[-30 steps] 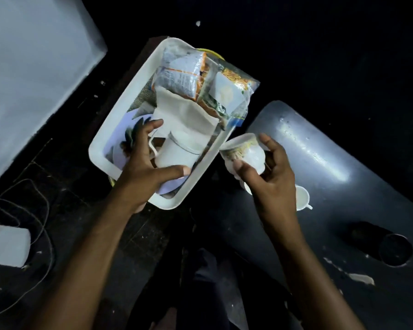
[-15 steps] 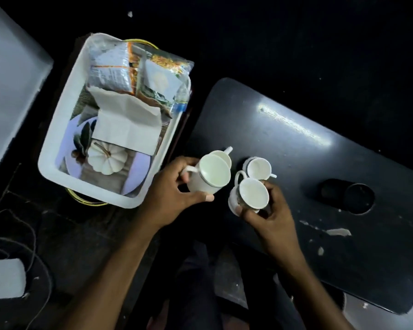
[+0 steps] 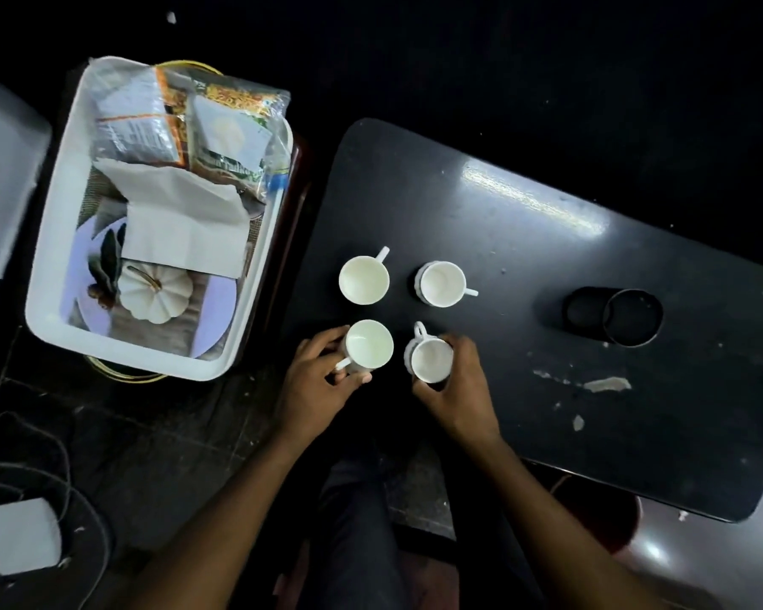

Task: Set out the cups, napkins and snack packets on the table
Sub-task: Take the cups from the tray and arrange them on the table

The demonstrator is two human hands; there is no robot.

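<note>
- The white tray (image 3: 47, 275) sits left of the dark surface (image 3: 547, 257), apart from it, on a lower stand.
- Inside the tray, the snack packets (image 3: 186, 121) lie at the far end, the folded napkins (image 3: 186, 222) nearer, and a small white pumpkin (image 3: 153, 292) on a printed mat nearest.
- The left hand (image 3: 318, 385) reaches in from below, forearm angled up and to the right, its grip closed around the near-left cup (image 3: 368, 350) at the surface's left edge, thumb by the handle.
- The far-left cup (image 3: 364, 280) stands free on the surface, just beyond the held one.
- The right hand (image 3: 459, 389) comes in from the lower right, its grip wrapped around the near-right cup (image 3: 430, 359), fingers curled over the right side of it.
- The far-right cup (image 3: 441, 284) stands free beyond it, handle pointing right.
- A black ring-shaped holder (image 3: 613, 317) rests further right on the surface, well apart from the cups.
</note>
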